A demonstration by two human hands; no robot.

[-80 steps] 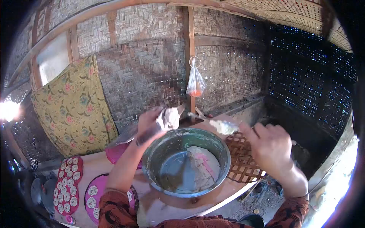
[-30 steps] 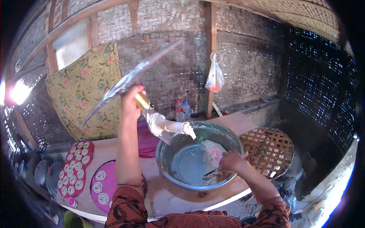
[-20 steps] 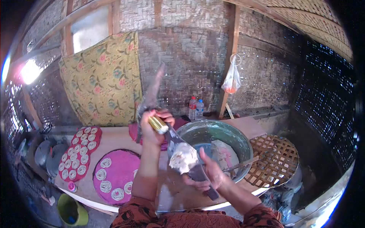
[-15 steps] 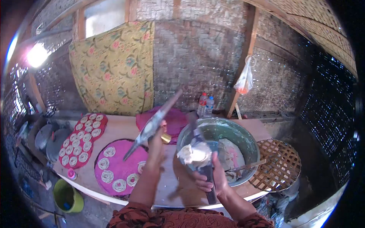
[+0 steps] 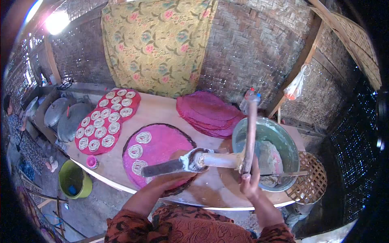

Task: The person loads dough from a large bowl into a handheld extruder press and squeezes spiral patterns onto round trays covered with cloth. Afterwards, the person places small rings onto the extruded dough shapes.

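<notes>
Your right hand [image 5: 252,184] grips the rod [image 5: 251,129], right of the tube [image 5: 221,160]. I can't tell what your left hand [image 5: 172,181] grasps.

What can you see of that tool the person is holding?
The tool has a pale, smooth tube between a dark bar, smeared white near the tube, and a brownish, wood-like rod. It is held over the table, tube sideways in the picture. The right hand grips near the rod's lower end; the left hand is beneath the dark bar, contact unclear.
</notes>
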